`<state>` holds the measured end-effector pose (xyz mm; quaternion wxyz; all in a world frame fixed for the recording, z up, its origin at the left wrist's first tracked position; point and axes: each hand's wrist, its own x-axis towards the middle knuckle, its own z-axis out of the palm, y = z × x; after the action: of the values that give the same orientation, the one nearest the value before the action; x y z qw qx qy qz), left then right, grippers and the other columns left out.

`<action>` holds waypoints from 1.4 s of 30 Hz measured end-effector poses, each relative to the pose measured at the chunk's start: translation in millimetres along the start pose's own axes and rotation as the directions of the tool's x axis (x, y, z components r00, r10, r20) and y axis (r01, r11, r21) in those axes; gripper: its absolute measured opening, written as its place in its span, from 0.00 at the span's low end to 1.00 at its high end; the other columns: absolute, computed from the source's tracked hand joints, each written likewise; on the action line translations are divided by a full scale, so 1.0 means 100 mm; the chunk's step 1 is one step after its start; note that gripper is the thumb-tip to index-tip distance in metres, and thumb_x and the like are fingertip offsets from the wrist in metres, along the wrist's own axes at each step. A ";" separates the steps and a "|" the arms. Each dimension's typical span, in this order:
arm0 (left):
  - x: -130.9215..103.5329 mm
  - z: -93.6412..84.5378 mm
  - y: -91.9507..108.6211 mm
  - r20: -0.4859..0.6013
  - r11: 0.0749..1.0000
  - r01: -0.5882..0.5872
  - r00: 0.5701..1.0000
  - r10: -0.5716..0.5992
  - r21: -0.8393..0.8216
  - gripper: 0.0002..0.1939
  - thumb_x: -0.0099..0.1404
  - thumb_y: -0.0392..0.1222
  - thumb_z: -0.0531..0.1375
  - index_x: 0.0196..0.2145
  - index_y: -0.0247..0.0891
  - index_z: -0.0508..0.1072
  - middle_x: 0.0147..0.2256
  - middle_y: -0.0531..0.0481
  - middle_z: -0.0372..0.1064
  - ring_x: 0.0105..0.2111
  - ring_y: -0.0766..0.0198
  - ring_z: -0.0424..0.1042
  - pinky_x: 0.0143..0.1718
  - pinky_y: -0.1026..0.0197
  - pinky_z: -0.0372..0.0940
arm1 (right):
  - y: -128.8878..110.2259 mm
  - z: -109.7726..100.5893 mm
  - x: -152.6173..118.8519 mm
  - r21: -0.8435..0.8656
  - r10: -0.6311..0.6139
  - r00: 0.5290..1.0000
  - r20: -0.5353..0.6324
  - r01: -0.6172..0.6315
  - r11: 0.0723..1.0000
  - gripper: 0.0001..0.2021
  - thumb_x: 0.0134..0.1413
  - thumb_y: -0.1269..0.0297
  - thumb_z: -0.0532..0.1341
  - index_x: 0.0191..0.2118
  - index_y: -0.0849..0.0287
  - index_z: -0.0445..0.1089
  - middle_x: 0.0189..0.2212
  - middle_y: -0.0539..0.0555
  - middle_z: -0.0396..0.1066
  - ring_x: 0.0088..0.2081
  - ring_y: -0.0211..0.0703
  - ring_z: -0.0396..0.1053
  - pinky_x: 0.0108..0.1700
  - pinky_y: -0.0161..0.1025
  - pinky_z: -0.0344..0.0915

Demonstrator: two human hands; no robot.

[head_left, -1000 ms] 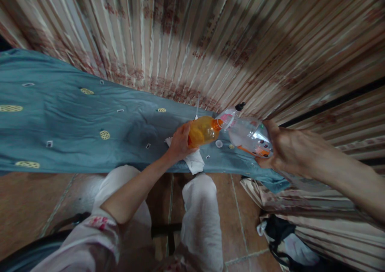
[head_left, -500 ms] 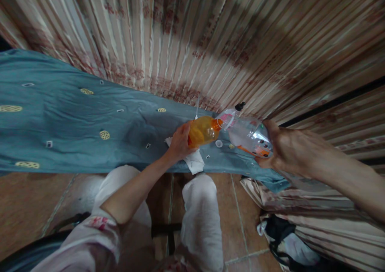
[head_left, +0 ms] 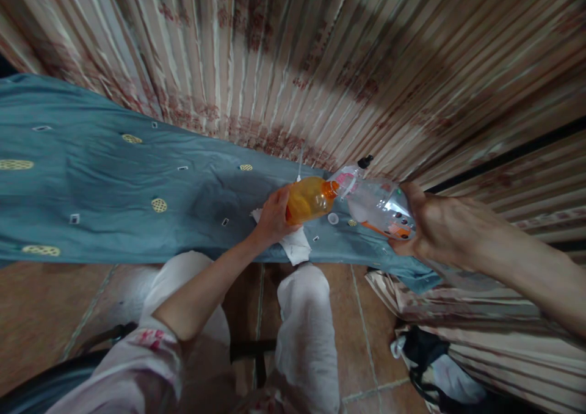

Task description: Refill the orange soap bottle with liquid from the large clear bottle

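Note:
My left hand (head_left: 274, 214) is wrapped round an orange bottle (head_left: 310, 200), which lies tilted with its neck to the right. In my right hand (head_left: 428, 221) is a larger clear plastic bottle (head_left: 378, 203) with orange marks and dark dots on its side. The mouths of the two bottles meet or nearly meet; I cannot tell if they touch. Behind them leans a clear bottle with a black cap (head_left: 365, 161) and pink print. A small round white cap (head_left: 332, 218) lies below the necks. White tissue (head_left: 296, 246) sits under my left hand.
A blue-green cloth (head_left: 105, 176) with pineapple prints covers the long surface before me. Pleated curtains (head_left: 256, 66) hang close behind it and on the right. My knees are at the front edge. A black and white bag (head_left: 439, 362) lies on the tiled floor at lower right.

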<state>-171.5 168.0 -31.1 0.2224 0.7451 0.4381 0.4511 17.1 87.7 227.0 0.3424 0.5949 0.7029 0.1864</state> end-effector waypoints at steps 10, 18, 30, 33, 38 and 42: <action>0.00 -0.01 0.02 -0.001 1.000 0.012 1.000 -0.012 0.003 0.50 0.44 0.39 0.70 0.61 0.33 0.51 0.57 0.32 0.60 0.57 0.42 0.62 0.58 0.41 0.59 | 0.01 0.03 0.00 0.013 -0.006 1.000 -0.005 0.006 1.000 0.23 0.52 0.46 0.51 0.44 0.62 0.57 0.24 0.60 0.73 0.30 0.60 0.74 0.24 0.38 0.47; 0.01 -0.01 0.01 0.008 1.000 0.010 1.000 -0.010 -0.004 0.50 0.44 0.39 0.69 0.61 0.33 0.50 0.57 0.33 0.60 0.57 0.42 0.62 0.58 0.42 0.60 | 0.02 0.01 0.02 0.021 -0.004 1.000 0.009 0.004 1.000 0.26 0.51 0.45 0.53 0.46 0.63 0.58 0.25 0.61 0.73 0.31 0.61 0.75 0.25 0.38 0.49; 0.00 0.00 0.00 0.004 1.000 0.002 1.000 -0.002 -0.003 0.50 0.45 0.39 0.69 0.62 0.36 0.50 0.57 0.34 0.59 0.57 0.43 0.62 0.58 0.41 0.60 | 0.01 -0.01 0.00 0.004 -0.003 0.999 0.037 0.003 1.000 0.25 0.52 0.45 0.54 0.45 0.62 0.57 0.26 0.62 0.74 0.32 0.61 0.75 0.25 0.38 0.49; 0.00 0.00 0.01 -0.001 1.000 0.003 1.000 -0.003 0.002 0.50 0.45 0.39 0.69 0.62 0.34 0.50 0.57 0.34 0.59 0.57 0.43 0.62 0.58 0.42 0.60 | 0.00 -0.02 0.01 -0.003 -0.001 0.999 0.039 0.001 1.000 0.25 0.53 0.46 0.53 0.46 0.64 0.56 0.26 0.63 0.74 0.32 0.62 0.75 0.25 0.39 0.49; 0.00 0.01 0.00 0.014 1.000 0.006 1.000 -0.006 0.005 0.50 0.45 0.39 0.69 0.62 0.33 0.49 0.58 0.32 0.59 0.58 0.42 0.61 0.59 0.41 0.59 | 0.01 -0.01 0.01 -0.011 -0.001 0.999 0.043 0.002 1.000 0.26 0.52 0.45 0.53 0.46 0.64 0.57 0.25 0.62 0.74 0.31 0.61 0.75 0.24 0.39 0.48; 0.00 0.00 0.01 0.019 1.000 0.016 1.000 -0.016 0.008 0.51 0.44 0.39 0.70 0.62 0.32 0.50 0.58 0.32 0.58 0.58 0.41 0.61 0.59 0.42 0.59 | 0.02 0.01 0.00 -0.018 -0.020 1.000 0.017 0.020 1.000 0.28 0.52 0.43 0.52 0.47 0.65 0.56 0.24 0.62 0.73 0.29 0.61 0.74 0.24 0.39 0.47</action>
<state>-171.5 167.3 -30.5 0.2271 0.7466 0.4439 0.4404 18.9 88.5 227.7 0.3557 0.5862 0.7042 0.1843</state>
